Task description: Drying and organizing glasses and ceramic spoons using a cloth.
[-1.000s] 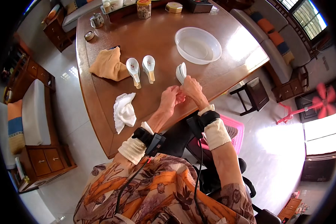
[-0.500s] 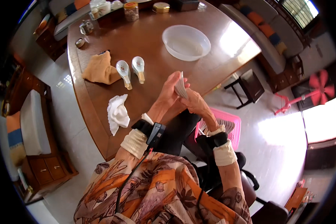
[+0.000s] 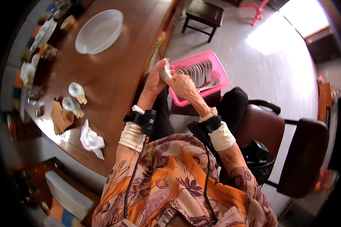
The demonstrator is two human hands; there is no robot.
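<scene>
Both of my hands are closed around a small nested stack of white soup spoons, partly hidden by the fingers. My left hand grips it from the left, and my right hand has its fingers against the lower right side. They are at the left edge of a pink plastic basket. Inside that basket, a row of white spoons stands nested together, with a single spoon lying loose in front. Two more soup spoons, one upper and one lower, lie on the table.
The brown wooden table holds a translucent oval basin, a tan cloth and a crumpled white cloth. Jars line its far left side. A dark stool is beyond the basket; a brown chair is at the right.
The view has turned right, bringing the basket more into sight. My hands, still around the spoon stack, have gone from over the table to the basket's left edge.
</scene>
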